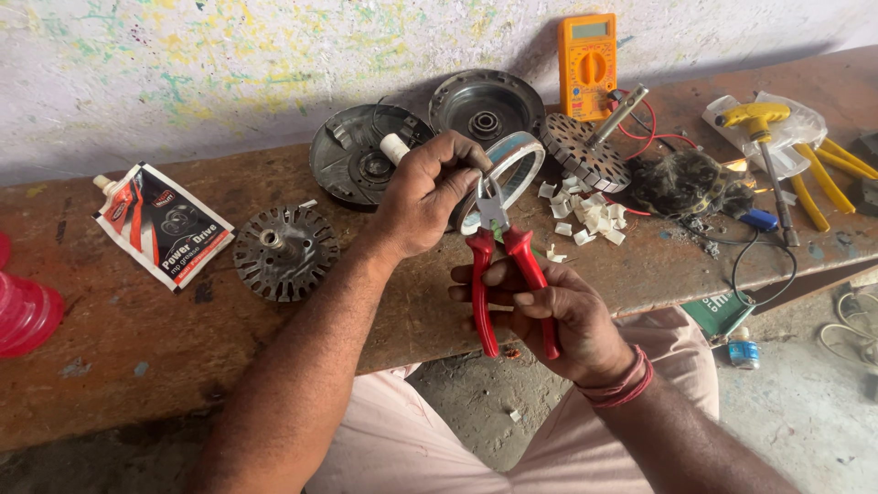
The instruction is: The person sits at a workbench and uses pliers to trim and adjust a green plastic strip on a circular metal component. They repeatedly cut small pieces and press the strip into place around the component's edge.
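Note:
My right hand (549, 311) grips the red handles of a pair of pliers (506, 265), jaws pointing up. The jaws meet my left hand (425, 192), which is closed around a small part with a white cylindrical end (394, 147) sticking out above the thumb. Both hands are held over the front edge of a worn brown workbench (137, 338). Right behind my left hand lies a round ring-shaped metal cover (517, 165).
On the bench lie a slotted rotor core (282, 252), two round motor end covers (352, 160) (487, 105), a stator on a shaft (585, 151), white paper scraps (590, 215), an orange multimeter (587, 64), a grease pouch (160, 224), yellow-handled tools (786, 146) and tangled wire (681, 183). A pink plastic object (23, 311) is at left.

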